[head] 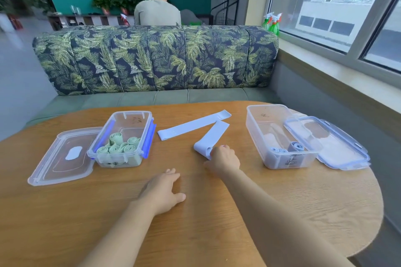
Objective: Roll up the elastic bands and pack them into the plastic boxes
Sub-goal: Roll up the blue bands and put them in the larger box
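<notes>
my right hand (223, 159) is out over the middle of the table (206, 234), fingers curled round the near end of the pale blue band (211, 136). that end is turned up into a small loose curl against my fingertips, and the rest of the strip lies flat on the wood, running away from me toward the upper right. my left hand (162, 191) rests palm down on the table nearer to me, fingers relaxed and a little spread, holding nothing.

a second blue band (193, 124) lies flat and unrolled just beyond, angled across the table, its far end close to the far end of the one i hold.

on my left the left box (118, 161) stands open with green rolls (117, 148) packed on end inside, and the left lid (54, 165) lies flat beside it, touching its corner. on my right the right box (256, 128) is open too, with a few blue rolls (295, 146) at its near end. the right lid (338, 145) sits tilted, one edge propped on that box's rim.
</notes>
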A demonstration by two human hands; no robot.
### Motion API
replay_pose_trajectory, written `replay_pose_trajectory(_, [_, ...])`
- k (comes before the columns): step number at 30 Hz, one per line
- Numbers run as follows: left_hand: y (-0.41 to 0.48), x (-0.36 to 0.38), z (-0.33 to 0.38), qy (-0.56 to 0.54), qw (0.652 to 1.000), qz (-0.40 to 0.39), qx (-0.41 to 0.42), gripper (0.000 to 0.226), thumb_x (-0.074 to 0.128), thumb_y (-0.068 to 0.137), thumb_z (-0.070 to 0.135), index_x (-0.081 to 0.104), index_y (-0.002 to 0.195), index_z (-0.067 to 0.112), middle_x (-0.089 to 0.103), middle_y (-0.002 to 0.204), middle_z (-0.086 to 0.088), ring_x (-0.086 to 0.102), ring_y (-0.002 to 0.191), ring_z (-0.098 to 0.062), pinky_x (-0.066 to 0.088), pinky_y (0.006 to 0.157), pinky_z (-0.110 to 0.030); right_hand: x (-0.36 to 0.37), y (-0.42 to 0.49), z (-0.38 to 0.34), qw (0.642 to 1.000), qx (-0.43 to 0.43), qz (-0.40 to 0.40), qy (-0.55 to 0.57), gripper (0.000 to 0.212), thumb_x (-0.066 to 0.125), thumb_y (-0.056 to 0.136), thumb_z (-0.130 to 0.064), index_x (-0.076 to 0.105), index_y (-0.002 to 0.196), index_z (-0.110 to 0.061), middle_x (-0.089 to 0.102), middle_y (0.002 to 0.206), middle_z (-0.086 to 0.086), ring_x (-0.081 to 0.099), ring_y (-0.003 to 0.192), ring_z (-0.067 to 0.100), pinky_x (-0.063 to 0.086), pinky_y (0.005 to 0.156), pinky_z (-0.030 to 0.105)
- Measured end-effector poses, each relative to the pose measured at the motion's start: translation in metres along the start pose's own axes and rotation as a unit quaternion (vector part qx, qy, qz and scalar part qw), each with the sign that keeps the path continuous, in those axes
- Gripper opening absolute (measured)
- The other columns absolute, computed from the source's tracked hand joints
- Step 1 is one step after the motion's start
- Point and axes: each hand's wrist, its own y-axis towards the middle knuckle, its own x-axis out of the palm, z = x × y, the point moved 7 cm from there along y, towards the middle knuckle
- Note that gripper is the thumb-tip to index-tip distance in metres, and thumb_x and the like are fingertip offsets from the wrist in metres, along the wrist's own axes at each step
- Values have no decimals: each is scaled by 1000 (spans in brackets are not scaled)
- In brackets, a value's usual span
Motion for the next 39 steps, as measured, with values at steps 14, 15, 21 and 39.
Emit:
replay_pose_trajectory(14, [7, -2, -2, -184, 981, 49, -44, 53, 73, 80, 35, 58, 128, 17, 51, 139, 5, 47, 128, -11, 35, 107, -27, -26, -7, -8, 896, 39, -5, 443, 20, 51, 83, -10, 47, 63, -10, 43, 58, 2, 42, 52, 18, 38, 54, 27])
replay_pose_trajectory(15, [7, -3, 1, -267, 960, 67, -48, 37, 73, 82, 31, 64, 116, 20, 59, 128, 7, 55, 117, -9, 40, 100, -25, -22, -12, -5, 843, 67, -27, 534, 20, 50, 84, -7, 45, 65, -10, 40, 56, 2, 39, 46, 16, 38, 50, 26])
replay_pose_trajectory(21, [1, 21, 28, -623, 764, 28, -162, 24, 54, 96, 33, 63, 107, 14, 71, 101, -8, 67, 94, -18, 51, 77, -32, 0, -47, 16, 752, 171, -128, 623, 8, 50, 87, -5, 53, 79, -5, 38, 51, 2, 32, 32, 11, 37, 37, 20])
replay_pose_trajectory(39, [-29, 49, 64, -366, 925, 11, -98, 50, 69, 82, 25, 42, 125, 25, 66, 86, 0, 65, 61, -9, 39, 48, -17, 12, -76, 86, 889, 143, -101, 423, 18, 68, 77, -3, 61, 94, -4, 59, 66, 9, 52, 47, 18, 41, 43, 23])
